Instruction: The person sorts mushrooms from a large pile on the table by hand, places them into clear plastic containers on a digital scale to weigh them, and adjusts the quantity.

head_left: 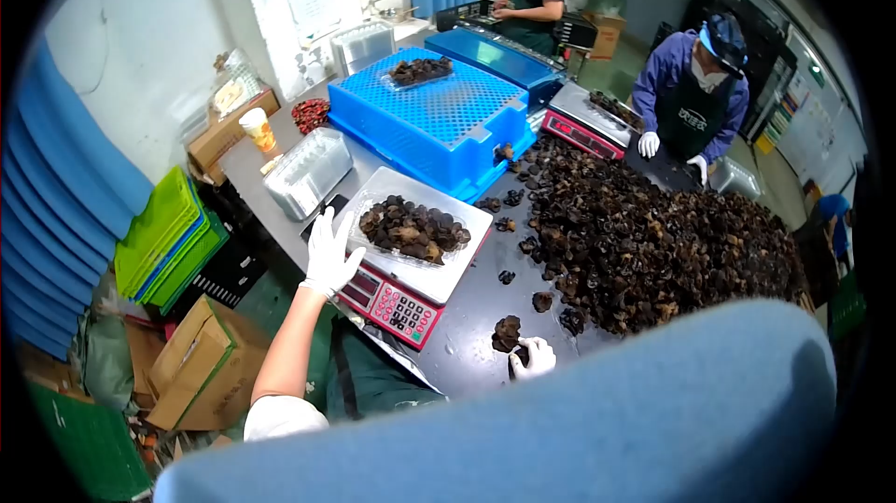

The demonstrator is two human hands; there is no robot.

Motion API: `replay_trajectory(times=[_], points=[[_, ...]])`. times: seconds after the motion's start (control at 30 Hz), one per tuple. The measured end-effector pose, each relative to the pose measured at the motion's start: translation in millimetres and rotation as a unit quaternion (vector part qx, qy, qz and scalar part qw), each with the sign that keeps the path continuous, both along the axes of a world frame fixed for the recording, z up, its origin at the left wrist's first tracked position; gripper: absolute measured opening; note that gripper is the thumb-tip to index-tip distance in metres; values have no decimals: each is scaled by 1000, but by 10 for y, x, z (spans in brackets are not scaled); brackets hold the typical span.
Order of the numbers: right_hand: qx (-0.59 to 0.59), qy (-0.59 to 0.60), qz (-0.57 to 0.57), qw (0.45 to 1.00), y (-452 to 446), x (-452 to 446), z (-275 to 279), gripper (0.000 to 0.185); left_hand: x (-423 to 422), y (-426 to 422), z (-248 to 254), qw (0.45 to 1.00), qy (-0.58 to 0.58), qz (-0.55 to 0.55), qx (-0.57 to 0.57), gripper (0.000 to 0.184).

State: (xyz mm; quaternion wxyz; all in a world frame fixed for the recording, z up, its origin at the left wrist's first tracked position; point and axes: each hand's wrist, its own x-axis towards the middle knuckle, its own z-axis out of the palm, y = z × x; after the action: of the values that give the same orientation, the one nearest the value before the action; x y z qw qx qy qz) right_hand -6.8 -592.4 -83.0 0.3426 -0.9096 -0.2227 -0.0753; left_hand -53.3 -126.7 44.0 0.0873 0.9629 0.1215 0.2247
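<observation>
My left hand (331, 253), in a white glove, is open with its fingers spread beside the left edge of a red-and-white digital scale (404, 309). On the scale's plate rests a clear plastic tray (439, 261) filled with wood ear mushrooms (411, 228). Lower down, at the near side of the dark table, my right hand (535, 358), also gloved, has its fingers closed on a dark wood ear mushroom (516, 363), partly hidden by the hand. Another brown piece (506, 333) lies against its fingertips. A large heap of wood ear mushrooms (653, 232) spreads to the right.
A blue crate (429, 120) bears another filled tray. Stacked clear trays (310, 172) and a paper cup (257, 130) stand at left. Across the table, a co-worker (695, 92) in white gloves is by a second scale (588, 125). A blurred blue surface (523, 419) blocks the foreground.
</observation>
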Motion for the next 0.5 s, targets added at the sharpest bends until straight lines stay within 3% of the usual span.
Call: replay_trajectory(times=[0.17,0.33,0.43,0.5], points=[[-3,-19,0,1000,23,-3,56,31,-318,98,-42,999,-5,46,-2,72],[30,-71,-33,996,33,24,-128,15,-268,243,-10,999,-42,24,-17,64],[79,-28,-61,995,66,39,-132,25,-98,360,21,996,-82,5,-30,60],[130,30,-106,985,48,52,-299,49,7,436,43,994,-94,-13,-50,57]])
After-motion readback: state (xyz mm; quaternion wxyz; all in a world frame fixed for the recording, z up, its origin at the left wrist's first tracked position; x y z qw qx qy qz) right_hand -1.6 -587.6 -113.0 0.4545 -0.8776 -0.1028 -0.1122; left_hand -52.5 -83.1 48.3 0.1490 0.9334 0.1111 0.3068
